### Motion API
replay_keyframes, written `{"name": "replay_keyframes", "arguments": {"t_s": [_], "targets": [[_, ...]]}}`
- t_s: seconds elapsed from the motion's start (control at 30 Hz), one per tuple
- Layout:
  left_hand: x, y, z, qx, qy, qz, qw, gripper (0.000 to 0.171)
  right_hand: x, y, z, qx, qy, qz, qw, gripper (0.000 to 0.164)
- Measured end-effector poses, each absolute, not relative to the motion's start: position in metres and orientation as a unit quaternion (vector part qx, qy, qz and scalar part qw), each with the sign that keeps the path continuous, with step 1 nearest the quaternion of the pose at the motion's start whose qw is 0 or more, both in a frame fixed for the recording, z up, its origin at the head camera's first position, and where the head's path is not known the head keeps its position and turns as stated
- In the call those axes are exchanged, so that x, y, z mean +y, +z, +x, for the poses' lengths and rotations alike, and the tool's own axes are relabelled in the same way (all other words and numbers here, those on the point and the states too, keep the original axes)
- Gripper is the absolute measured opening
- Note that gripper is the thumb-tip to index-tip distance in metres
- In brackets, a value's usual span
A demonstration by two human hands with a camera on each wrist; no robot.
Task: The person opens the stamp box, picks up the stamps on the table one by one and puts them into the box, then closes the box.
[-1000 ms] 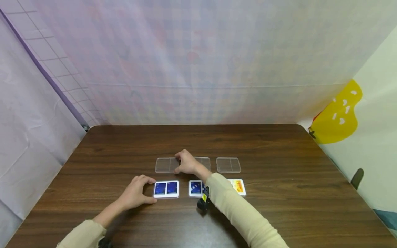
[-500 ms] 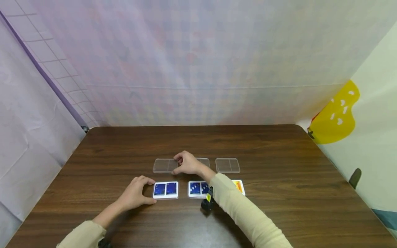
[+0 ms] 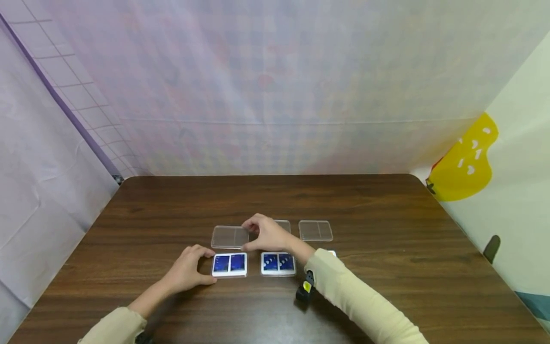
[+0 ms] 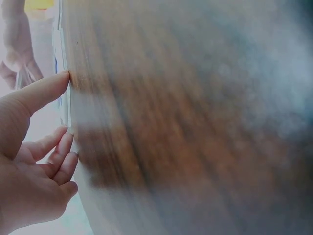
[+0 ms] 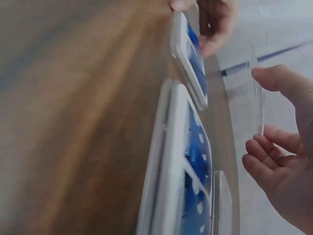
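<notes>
At the left of the front row lies a shallow clear box [image 3: 229, 274] with two dark blue cards face up on white. My left hand [image 3: 189, 270] holds it by the left end, thumb at the near corner and fingers at the far one. A clear plastic lid [image 3: 224, 237] with a line across it hangs just beyond this box. My right hand [image 3: 271, 235] pinches the lid's right end between thumb and fingers. The right wrist view shows the lid [image 5: 257, 105] raised off the table, seen nearly edge-on. Much of the pinched end is hidden by the hand.
To the right sits a second box of blue moon cards [image 3: 278, 263]. The right sleeve [image 3: 343, 282] covers most of a third box. Behind stand two more clear lids, the middle one [image 3: 283, 225] partly hidden, the right one [image 3: 315, 230] in full view on the brown table [image 3: 172, 200].
My right hand has lifted the left lid and brought it toward the near box. Its sleeve has shifted right and nearer, uncovering the second box. The left hand stays put.
</notes>
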State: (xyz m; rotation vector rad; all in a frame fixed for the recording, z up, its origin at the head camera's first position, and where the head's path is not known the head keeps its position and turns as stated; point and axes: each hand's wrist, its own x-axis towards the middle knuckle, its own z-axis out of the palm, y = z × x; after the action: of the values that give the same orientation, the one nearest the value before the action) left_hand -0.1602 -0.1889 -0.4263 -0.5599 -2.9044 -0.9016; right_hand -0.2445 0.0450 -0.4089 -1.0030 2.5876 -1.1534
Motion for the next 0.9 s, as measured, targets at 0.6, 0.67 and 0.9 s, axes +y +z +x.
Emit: {"name": "replay_keyframes", "arguments": {"t_s": [0.6,0.67,0.9], "targets": [[-0.192,-0.428,-0.162,-0.938,-0.289,-0.189,0.022,0.055,0.046,-0.417,-0.202,0.872,-0.311,-0.376,0.036,0.052],[-0.192,-0.428,-0.162,-0.937,-0.291,-0.191,0.02,0.055,0.045,-0.419,-0.201,0.877,-0.299,-0.374,0.035,0.052],[-0.192,-0.428,-0.161,-0.936,-0.294,-0.191,0.023,0.055,0.04,-0.423,-0.2,0.886,-0.275,-0.373,0.027,0.051]]}}
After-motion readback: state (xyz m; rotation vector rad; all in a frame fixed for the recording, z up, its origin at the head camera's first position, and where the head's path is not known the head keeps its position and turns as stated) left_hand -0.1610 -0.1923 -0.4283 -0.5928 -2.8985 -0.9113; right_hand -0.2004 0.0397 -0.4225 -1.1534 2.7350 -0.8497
